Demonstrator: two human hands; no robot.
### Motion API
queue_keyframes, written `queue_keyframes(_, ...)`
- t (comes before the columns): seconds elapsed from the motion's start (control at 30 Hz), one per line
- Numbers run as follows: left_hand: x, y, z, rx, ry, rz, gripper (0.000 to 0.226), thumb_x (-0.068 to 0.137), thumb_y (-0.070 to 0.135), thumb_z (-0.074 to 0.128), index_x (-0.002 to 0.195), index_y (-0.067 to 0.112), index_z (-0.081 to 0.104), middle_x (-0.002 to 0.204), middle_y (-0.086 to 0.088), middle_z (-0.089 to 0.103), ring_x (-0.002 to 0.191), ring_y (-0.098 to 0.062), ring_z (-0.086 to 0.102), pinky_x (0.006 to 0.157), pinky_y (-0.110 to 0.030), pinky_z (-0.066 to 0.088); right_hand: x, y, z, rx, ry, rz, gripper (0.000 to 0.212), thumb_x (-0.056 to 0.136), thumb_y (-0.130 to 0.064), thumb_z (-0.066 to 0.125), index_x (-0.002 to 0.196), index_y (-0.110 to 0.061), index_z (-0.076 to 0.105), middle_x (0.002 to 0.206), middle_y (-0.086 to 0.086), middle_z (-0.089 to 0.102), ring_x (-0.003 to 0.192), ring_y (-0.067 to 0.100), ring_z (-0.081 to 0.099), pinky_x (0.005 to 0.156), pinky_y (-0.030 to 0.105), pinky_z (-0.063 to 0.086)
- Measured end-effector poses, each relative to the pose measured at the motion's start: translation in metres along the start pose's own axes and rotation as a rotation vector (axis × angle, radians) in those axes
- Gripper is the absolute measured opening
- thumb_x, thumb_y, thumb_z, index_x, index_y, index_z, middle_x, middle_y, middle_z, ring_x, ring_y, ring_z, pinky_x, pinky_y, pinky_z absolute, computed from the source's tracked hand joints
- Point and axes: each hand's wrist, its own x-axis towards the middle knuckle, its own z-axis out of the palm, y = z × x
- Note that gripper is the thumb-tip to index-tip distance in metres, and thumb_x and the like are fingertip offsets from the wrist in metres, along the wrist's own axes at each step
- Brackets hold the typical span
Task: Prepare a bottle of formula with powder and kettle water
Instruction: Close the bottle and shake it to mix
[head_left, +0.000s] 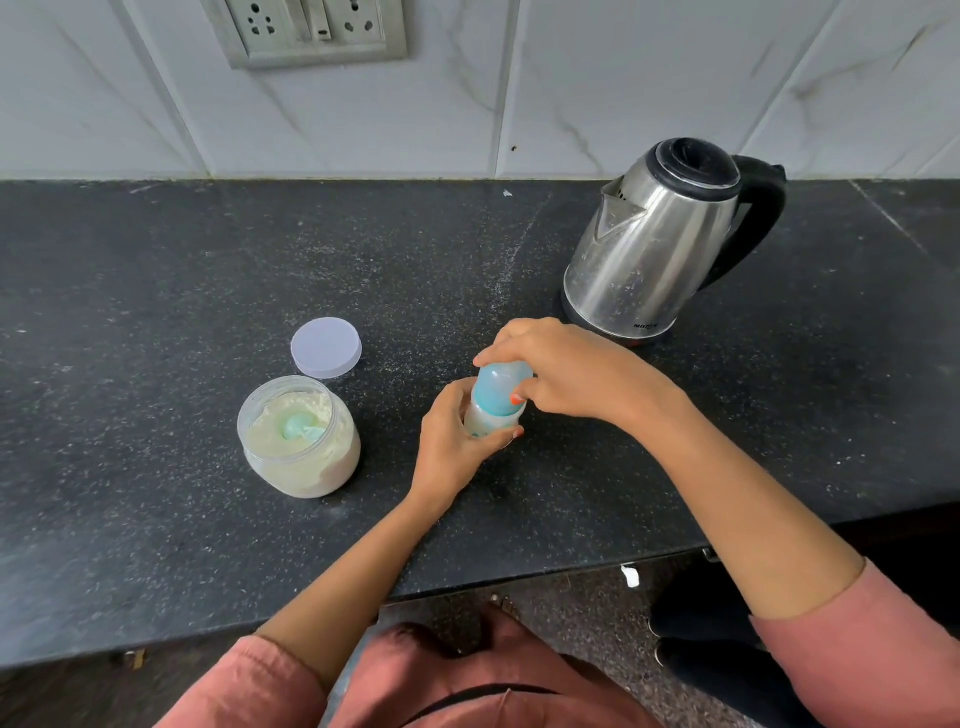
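- Just right of centre in the frame, the bottle (480, 422) stands on the counter (156, 291). Its long axis is close to vertical, top leaning slightly to the upper right, and both hands are on it.
- The left hand (449, 449) comes from the lower left and wraps the pale body, fingers curled round it.
- The right hand (563, 369) reaches in from the right and pinches the blue cap (500, 388) from above.
- My reading is that the next move is a twist about that upright axis, with the left hand bracing; whether on or off I cannot tell.
- The bottle's contents are hidden by the fingers.
- Left of centre, the jar (311, 475) is open and nearly full of cream powder (267, 434), with a teal scoop (298, 427) sunk in it.
- Its lid (326, 347) lies flat just above it.
- At upper right stands the kettle (654, 244), lid down and spout pointing left. It is nearer the right hand, and its contents are unseen.
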Motion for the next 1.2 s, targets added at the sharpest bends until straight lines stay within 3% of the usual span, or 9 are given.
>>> queue_keyframes(0.1, -0.001, 0.001, 0.0, -0.005, -0.006, 0.005, 0.054, 0.065, 0.02, 0.083, 0.108, 0.027, 0.052, 0.105, 0.004, 0.062, 0.098, -0.012, 0.06, 0.085, -0.032, 0.052, 0.001, 0.001, 0.003, -0.026, 0.09, 0.046, 0.048, 0.082, -0.03, 0.065, 0.128, -0.024, 0.052, 0.118, 0.003, 0.054, 0.104, 0.023, 0.056, 0.073, 0.027, 0.036)
queue_keyframes(0.27, 0.0, 0.0, 0.0, -0.011, -0.007, 0.007, 0.053, 0.065, 0.02, 0.083, 0.108, 0.025, 0.053, 0.105, 0.004, 0.062, 0.098, -0.012, 0.06, 0.085, -0.031, 0.052, 0.001, -0.001, 0.004, -0.034, 0.122, 0.061, 0.045, 0.079, -0.038, 0.065, 0.12, -0.02, 0.056, 0.099, -0.002, 0.046, 0.081, 0.015, 0.047, 0.054, 0.022, 0.028)
queue_keyframes(0.3, 0.0, 0.0, 0.0, -0.013, -0.009, 0.007, 0.053, 0.065, 0.02, 0.083, 0.108, 0.026, 0.052, 0.105, 0.005, 0.062, 0.099, -0.012, 0.06, 0.085, -0.03, 0.051, 0.001, 0.0, 0.004, -0.02, 0.112, 0.054, 0.046, 0.079, -0.037, 0.066, 0.121, -0.02, 0.055, 0.101, -0.002, 0.045, 0.084, 0.015, 0.049, 0.056, 0.023, 0.032)
queue_keyframes(0.37, 0.0, -0.001, 0.0, -0.01, -0.012, 0.009, 0.054, 0.065, 0.02, 0.083, 0.108, 0.027, 0.052, 0.105, 0.005, 0.062, 0.1, -0.012, 0.06, 0.085, -0.029, 0.051, 0.0, 0.003, 0.004, 0.031, 0.048, 0.015, 0.054, 0.079, -0.03, 0.067, 0.129, -0.024, 0.048, 0.12, -0.003, 0.046, 0.103, 0.016, 0.052, 0.074, 0.03, 0.044)
queue_keyframes(0.47, 0.001, -0.001, 0.0, -0.006, -0.008, 0.009, 0.054, 0.065, 0.02, 0.083, 0.108, 0.026, 0.052, 0.106, 0.003, 0.062, 0.098, -0.011, 0.06, 0.084, -0.032, 0.052, -0.002, 0.003, 0.004, 0.081, -0.065, -0.052, 0.059, 0.08, -0.014, 0.065, 0.133, -0.026, 0.044, 0.136, -0.005, 0.041, 0.121, 0.013, 0.043, 0.096, 0.037, 0.042)
queue_keyframes(0.83, -0.001, -0.005, 0.002, 0.007, 0.043, 0.064, 0.051, 0.064, 0.031, 0.083, 0.105, 0.033, 0.054, 0.099, 0.013, 0.064, 0.092, -0.002, 0.061, 0.078, -0.024, 0.053, 0.002, -0.003, 0.013, 0.119, 0.065, 0.065, 0.045, 0.077, -0.018, 0.065, 0.121, -0.023, 0.057, 0.115, 0.004, 0.063, 0.1, 0.028, 0.058, 0.087, 0.04, 0.046)
queue_keyframes(1.0, 0.0, -0.008, 0.003, 0.021, 0.054, 0.088, 0.049, 0.064, 0.034, 0.082, 0.105, 0.032, 0.055, 0.097, 0.013, 0.064, 0.09, 0.002, 0.06, 0.073, -0.015, 0.049, 0.0, -0.005, 0.023, 0.164, 0.214, 0.127, 0.043, 0.075, -0.022, 0.069, 0.117, -0.024, 0.06, 0.112, 0.004, 0.065, 0.098, 0.028, 0.06, 0.076, 0.031, 0.042)
queue_keyframes(1.1, 0.0, -0.01, 0.003, 0.03, 0.046, 0.105, 0.05, 0.066, 0.031, 0.081, 0.106, 0.034, 0.051, 0.099, 0.018, 0.06, 0.093, 0.006, 0.057, 0.075, -0.008, 0.043, -0.005, -0.001, 0.039, 0.236, 0.363, 0.138, 0.053, 0.073, -0.024, 0.071, 0.124, -0.027, 0.055, 0.125, -0.007, 0.06, 0.11, 0.019, 0.058, 0.087, 0.035, 0.046)
queue_keyframes(1.2, 0.0, -0.012, 0.003, 0.031, 0.013, 0.115, 0.052, 0.07, 0.028, 0.08, 0.112, 0.033, 0.049, 0.105, 0.018, 0.057, 0.099, 0.009, 0.053, 0.078, -0.006, 0.041, -0.01, 0.002, 0.063, 0.55, 0.49, 0.17, 0.064, 0.07, -0.022, 0.075, 0.129, -0.027, 0.049, 0.126, -0.009, 0.055, 0.114, 0.01, 0.053, 0.095, 0.033, 0.046)
